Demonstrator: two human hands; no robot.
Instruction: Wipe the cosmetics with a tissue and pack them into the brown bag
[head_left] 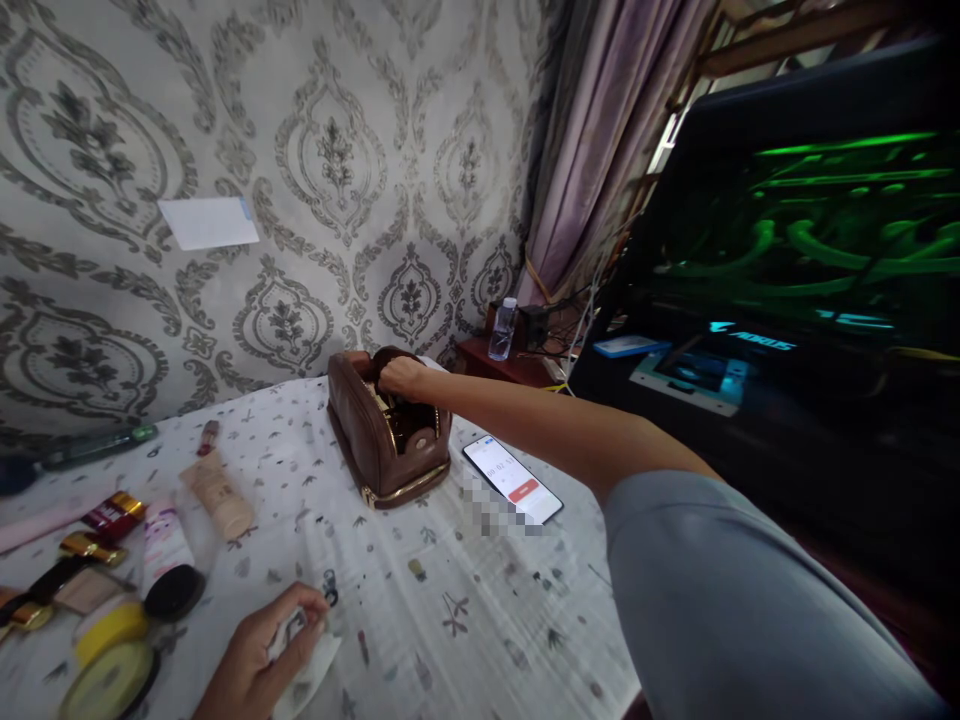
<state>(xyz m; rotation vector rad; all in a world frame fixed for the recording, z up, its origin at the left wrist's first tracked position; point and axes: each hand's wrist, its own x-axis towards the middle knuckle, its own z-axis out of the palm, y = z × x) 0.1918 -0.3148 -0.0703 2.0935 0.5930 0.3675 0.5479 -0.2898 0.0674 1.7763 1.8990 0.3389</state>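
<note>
A brown makeup bag (360, 440) with a gold zipper stands unzipped on the bed sheet. My right hand (403, 378) reaches across to its far side, closed at the opening. Its fingertips are hidden by the bag, so I cannot tell what they grip. Low in the view, my left hand (266, 650) is closed around a crumpled white tissue (313, 668) just above the sheet. To its left lie a white tube with a black cap (169, 550), a beige tube (217, 495) and a round yellow-rimmed jar (112, 680).
A phone (514, 480) showing a timer lies right of the bag, beneath my right forearm. More cosmetics, including a dark red and gold item (114, 515), crowd the left. A water bottle (503, 330) stands on a small red table behind. A black computer case (772, 300) rises at right.
</note>
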